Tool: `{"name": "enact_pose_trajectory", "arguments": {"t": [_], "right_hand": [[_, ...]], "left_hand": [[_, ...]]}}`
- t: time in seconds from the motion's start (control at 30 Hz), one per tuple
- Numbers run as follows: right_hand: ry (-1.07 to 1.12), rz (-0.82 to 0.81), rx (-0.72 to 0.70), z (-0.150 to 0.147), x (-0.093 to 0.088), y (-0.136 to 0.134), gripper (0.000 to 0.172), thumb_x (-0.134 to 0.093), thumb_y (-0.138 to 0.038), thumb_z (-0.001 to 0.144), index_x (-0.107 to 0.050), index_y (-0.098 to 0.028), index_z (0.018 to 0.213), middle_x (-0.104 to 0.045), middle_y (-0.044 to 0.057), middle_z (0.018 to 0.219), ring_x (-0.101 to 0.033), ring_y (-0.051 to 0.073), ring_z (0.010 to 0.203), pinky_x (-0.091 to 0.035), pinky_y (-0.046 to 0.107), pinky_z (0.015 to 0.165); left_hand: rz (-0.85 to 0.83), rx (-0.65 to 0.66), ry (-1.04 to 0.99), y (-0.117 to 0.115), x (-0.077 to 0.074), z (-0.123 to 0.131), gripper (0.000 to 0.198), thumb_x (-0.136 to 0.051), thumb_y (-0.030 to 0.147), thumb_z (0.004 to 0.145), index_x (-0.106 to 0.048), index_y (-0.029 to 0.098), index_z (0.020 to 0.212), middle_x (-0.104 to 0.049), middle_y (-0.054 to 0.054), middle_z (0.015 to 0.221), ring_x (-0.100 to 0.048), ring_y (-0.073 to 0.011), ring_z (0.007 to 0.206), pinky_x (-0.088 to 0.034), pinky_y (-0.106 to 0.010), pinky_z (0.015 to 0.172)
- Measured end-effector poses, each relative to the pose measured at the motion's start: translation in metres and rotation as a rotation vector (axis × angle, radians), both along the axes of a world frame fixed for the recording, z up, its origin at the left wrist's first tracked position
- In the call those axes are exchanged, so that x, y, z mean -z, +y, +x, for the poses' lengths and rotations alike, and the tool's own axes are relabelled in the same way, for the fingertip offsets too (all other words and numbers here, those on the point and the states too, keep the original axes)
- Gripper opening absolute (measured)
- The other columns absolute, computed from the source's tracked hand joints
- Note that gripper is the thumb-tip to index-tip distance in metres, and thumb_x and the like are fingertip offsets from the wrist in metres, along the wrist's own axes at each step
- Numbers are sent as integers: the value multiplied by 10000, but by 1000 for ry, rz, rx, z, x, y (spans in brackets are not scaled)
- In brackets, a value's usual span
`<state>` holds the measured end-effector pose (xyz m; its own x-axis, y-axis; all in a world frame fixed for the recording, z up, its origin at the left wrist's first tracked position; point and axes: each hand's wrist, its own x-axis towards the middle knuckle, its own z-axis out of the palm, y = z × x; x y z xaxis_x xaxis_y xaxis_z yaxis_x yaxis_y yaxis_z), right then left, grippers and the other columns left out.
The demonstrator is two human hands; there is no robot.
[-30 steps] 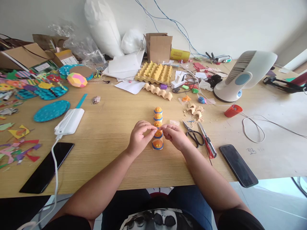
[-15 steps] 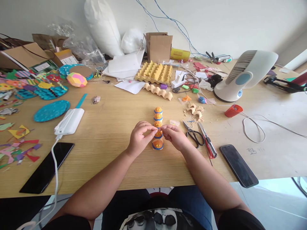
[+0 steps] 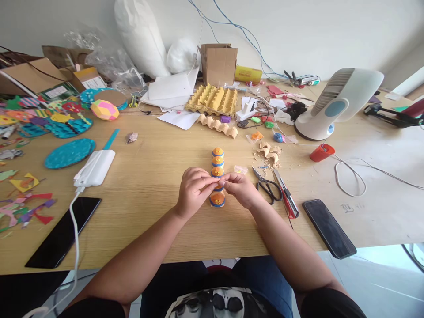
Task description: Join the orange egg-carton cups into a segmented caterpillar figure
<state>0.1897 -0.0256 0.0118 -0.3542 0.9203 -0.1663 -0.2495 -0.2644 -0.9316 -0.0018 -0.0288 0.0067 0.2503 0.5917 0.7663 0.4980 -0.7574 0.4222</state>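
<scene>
The person's left hand (image 3: 194, 191) and right hand (image 3: 242, 190) meet fingertip to fingertip, both pinched closed over a row of orange domed egg-carton cups with blue bands (image 3: 217, 153). The row lies on the pale wooden table (image 3: 155, 176) straight ahead of the person, running away from the body. The pinch sits over its fourth cup, and whether the fingers grip the cup itself or some tiny piece on it is too small to tell. Just right of the right hand lie black-handled scissors (image 3: 266, 189) and a red utility knife (image 3: 287, 199), with a black phone (image 3: 329, 228) beyond — a careless sweep of the wrist could knock them. The cups look light and loosely joined, so a hard squeeze or sideways tug could crush one or pull the row crooked. Cardboard scraps (image 3: 270, 153) lie farther back.
</scene>
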Motion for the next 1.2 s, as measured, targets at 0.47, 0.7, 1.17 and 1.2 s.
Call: {"name": "enact_pose_trajectory", "arguments": {"t": [0.47,0.7,1.17,1.2], "right_hand": [[21,-26,6,1,2,0,392,-896,-487,651,-705,-162,758,-553,-48,606,-323,60,526,-205,257,527],[28,-37,19,0,-3,-1,431,-881,-541,647,-712,-159,756,-451,-69,541,-287,67,519,-177,268,524],[-9,33,-4,-2,-2,-2,386,-882,-476,675,-685,-169,800,-578,-38,667,-378,71,564,-245,250,544],[-14,38,-1,-1,-3,-3,386,-874,-482,684,-681,-169,801,-570,-40,666,-371,72,564,-243,252,545]], "left_hand": [[-11,-1,-1,-1,-1,0,108,-740,244,902,-766,272,1003,-710,-8,840,-644,-182,881,-526,-373,849],[-16,-43,4,0,1,-2,52,-728,275,907,-778,284,923,-713,-12,818,-652,-195,886,-529,-396,857],[-8,-35,-29,-2,-1,-1,90,-715,232,912,-773,270,970,-702,-14,824,-638,-186,875,-528,-382,857],[-17,-35,-25,-2,-1,-1,89,-712,242,915,-773,271,973,-705,-14,825,-640,-187,875,-529,-384,857]]}}
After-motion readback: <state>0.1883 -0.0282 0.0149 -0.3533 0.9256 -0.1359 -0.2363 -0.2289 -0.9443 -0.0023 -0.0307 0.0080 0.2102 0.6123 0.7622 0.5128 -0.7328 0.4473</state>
